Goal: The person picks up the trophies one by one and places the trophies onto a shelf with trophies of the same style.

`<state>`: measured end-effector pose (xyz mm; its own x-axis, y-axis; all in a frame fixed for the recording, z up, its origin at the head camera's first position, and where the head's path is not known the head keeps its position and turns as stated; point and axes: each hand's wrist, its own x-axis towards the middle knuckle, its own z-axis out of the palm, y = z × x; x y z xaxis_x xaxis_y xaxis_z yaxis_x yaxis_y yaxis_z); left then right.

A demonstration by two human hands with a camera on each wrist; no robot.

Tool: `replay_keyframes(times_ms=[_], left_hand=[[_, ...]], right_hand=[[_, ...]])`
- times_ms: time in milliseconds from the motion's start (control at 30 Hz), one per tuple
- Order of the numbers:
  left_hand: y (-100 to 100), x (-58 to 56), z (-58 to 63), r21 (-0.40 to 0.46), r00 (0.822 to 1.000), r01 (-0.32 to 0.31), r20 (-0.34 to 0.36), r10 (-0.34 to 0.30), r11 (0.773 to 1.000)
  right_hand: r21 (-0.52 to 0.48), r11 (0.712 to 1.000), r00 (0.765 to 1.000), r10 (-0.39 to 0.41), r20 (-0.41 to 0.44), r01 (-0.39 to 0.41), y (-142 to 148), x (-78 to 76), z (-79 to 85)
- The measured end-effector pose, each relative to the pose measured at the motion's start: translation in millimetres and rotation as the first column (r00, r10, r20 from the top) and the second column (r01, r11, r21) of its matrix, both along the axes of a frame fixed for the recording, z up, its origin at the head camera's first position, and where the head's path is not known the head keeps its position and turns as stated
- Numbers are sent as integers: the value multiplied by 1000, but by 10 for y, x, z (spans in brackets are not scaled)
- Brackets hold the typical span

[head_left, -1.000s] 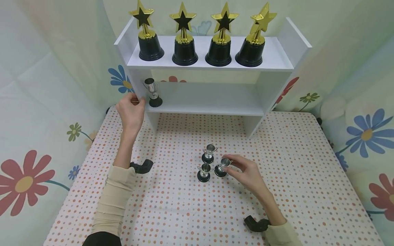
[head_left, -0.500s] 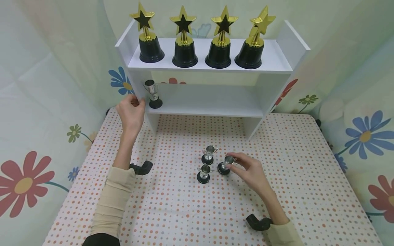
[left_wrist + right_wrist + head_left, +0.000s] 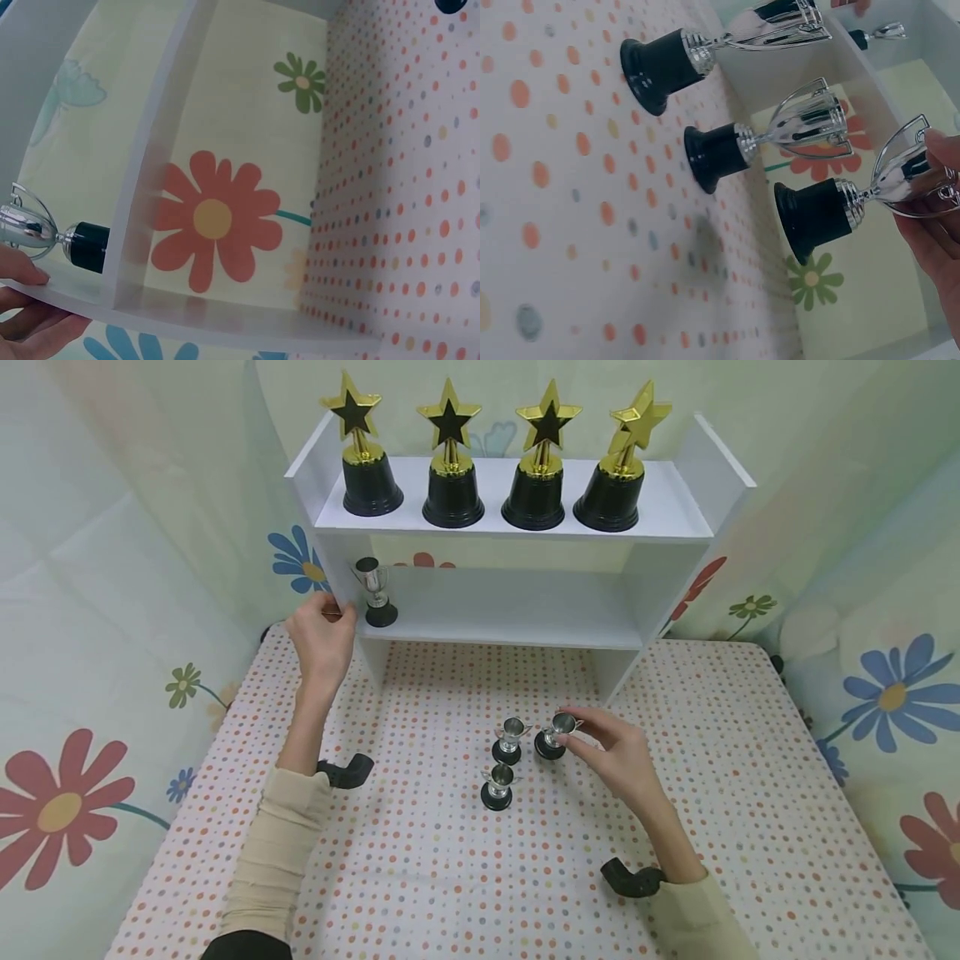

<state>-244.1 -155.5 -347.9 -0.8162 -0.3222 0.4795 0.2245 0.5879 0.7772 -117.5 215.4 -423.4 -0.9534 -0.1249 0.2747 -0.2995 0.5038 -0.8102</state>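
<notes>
On tbl, 2 cups; 1 cup in R hand.

Bright, even head view; dimmer, greyer wrist views.
Your head view shows soft, diffuse light, with small glints on the gold stars. From your right wrist, the silver cups carry white highlights and dark reflections, and a blurry shadow crosses the dotted tabletop. From your left wrist, a grey shadow darkens it beside the shelf unit, whose edge bows slightly.
</notes>
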Motion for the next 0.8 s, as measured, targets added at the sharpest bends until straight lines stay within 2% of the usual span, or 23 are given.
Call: replay_keyframes(times_ms=[200, 333, 567, 800], left_hand=[[3, -8, 3, 3, 1000, -12, 6, 11, 1000], [29, -11, -15, 1, 1000, 2, -3, -2, 1000], [26, -5, -40, -1, 1000, -4, -14, 4, 1000], [4, 1, -9, 0, 1000, 4, -6, -4, 1000]], right_hand=[[11, 1000, 995, 17, -95, -16, -99, -153, 148], [24, 999, 985, 26, -169, -22, -171, -235, 267], [14, 996, 974, 86, -211, -85, -385, -376, 468], [76, 995, 972, 85, -219, -70, -561, -480, 640]])
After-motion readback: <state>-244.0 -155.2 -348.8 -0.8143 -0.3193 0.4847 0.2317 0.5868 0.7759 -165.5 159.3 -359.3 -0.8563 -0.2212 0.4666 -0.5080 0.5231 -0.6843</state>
